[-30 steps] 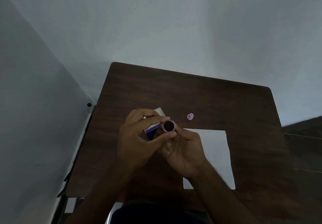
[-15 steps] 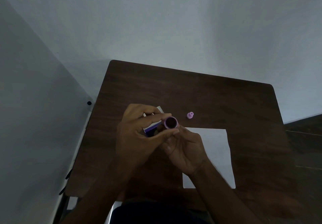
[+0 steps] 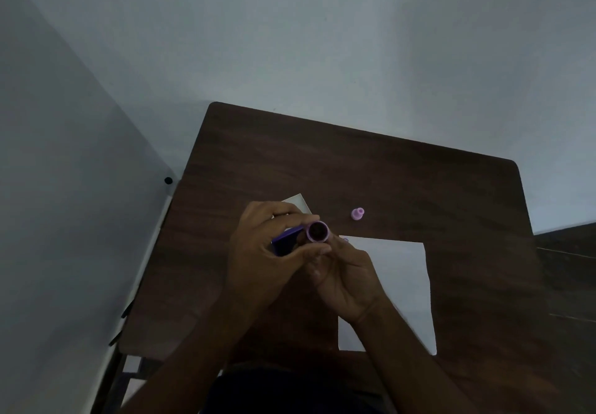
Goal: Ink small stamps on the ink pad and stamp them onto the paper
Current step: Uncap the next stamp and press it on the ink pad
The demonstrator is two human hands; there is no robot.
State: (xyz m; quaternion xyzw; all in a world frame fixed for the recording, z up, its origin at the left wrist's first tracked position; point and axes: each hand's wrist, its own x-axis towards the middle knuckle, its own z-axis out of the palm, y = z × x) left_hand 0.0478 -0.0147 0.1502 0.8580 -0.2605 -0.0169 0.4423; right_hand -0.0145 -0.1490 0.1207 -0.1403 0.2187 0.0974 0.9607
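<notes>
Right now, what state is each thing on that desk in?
Purple stamp: lifted off the desk, pinched between both hands, round dark face turned up toward the camera.
Pink stamp: lying loose on the desk, untouched.
Paper: flat on the desk; any marks too dim to tell.
Ink pad: mostly hidden behind the left hand.

Far half of the table lies open; the near centre is crowded.

From table [image 3: 403, 171] centre, the stretch from 10 through 12 to 3 o'clock is bare wood, broken only by a small pink stamp [image 3: 357, 213] near the middle. At 5 o'clock the white paper [image 3: 400, 284] lies flat. At 7 to 8 o'clock both hands, a purple stamp [image 3: 317, 231] and a purple ink pad [image 3: 285, 240] block passage.
</notes>
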